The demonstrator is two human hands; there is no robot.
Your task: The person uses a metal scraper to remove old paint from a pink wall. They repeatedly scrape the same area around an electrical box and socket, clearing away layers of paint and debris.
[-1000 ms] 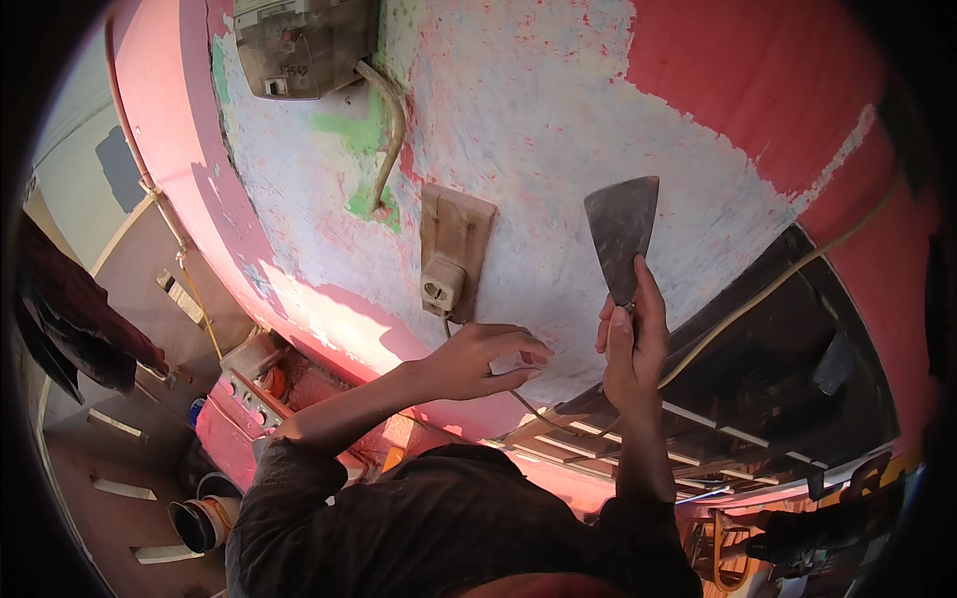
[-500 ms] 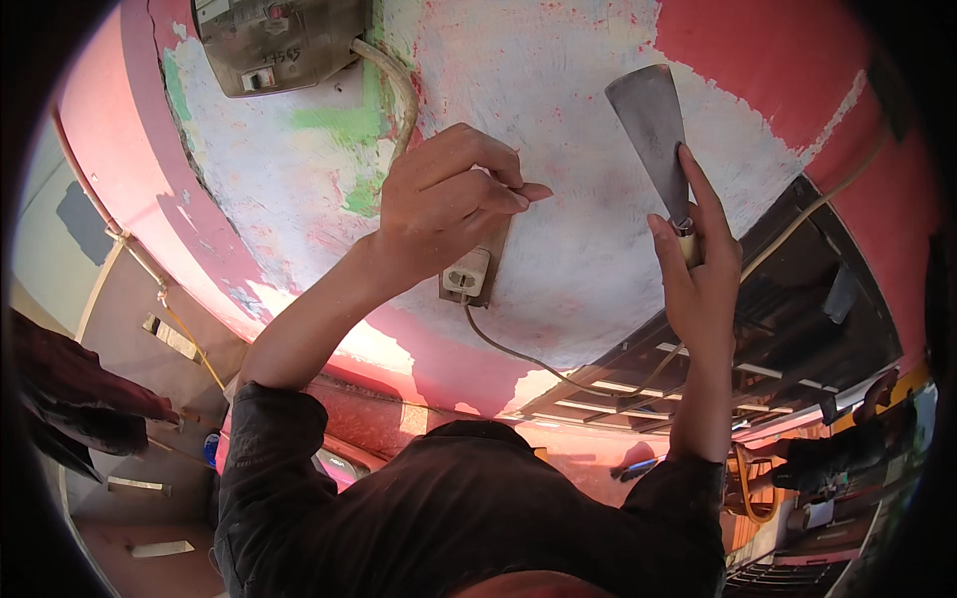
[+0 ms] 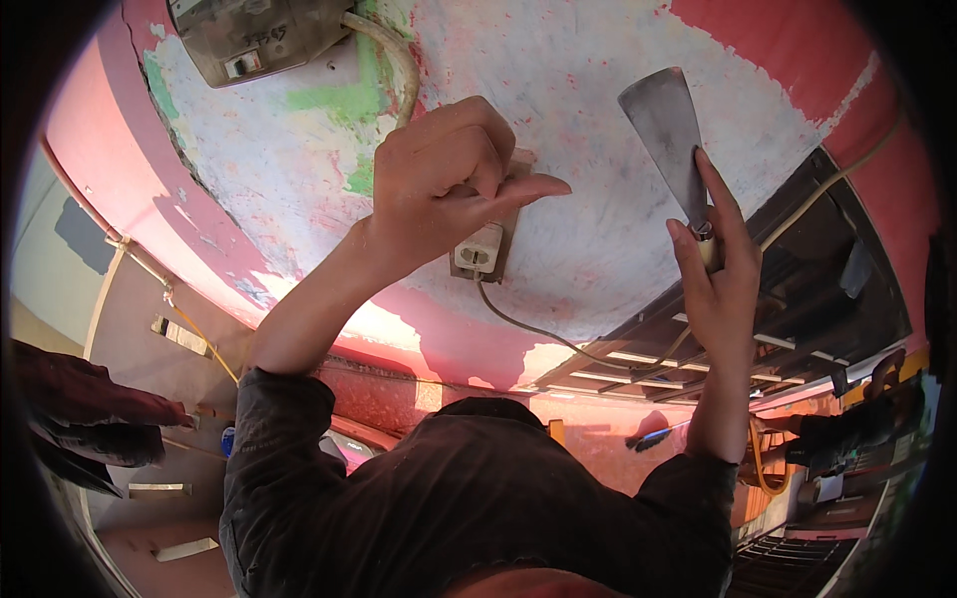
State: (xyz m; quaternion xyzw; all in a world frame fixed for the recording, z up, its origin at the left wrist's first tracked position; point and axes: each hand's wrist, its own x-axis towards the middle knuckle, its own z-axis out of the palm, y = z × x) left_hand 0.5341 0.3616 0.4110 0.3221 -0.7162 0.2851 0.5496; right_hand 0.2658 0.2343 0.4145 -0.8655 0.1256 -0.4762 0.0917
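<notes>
My right hand [image 3: 726, 274] grips a putty knife [image 3: 666, 130] by its pale handle, the wide grey blade pointing up. My index finger lies along the blade's edge. In front of the wall my left hand [image 3: 439, 164] is curled into a fist with the thumb stretched out to the right; nothing shows in it. Just below that fist, a white wall socket [image 3: 478, 249] with a plug and cord sits on a small board, partly covered by the hand. Behind both hands, the wall [image 3: 578, 269] is whitish and patchy, with green and pink paint remnants.
An electricity meter box [image 3: 259, 40] with a thick conduit [image 3: 404, 70] hangs at the upper left. A dark grille or window [image 3: 837, 269] lies on the right, crossed by a cable. Clothes [image 3: 90, 409] hang at the far left. A blue-handled brush [image 3: 653, 437] is low on the right.
My left hand has turned and closed into a fist, its thumb now sticking out. The right hand and putty knife have shifted slightly right in the picture as the view moved.
</notes>
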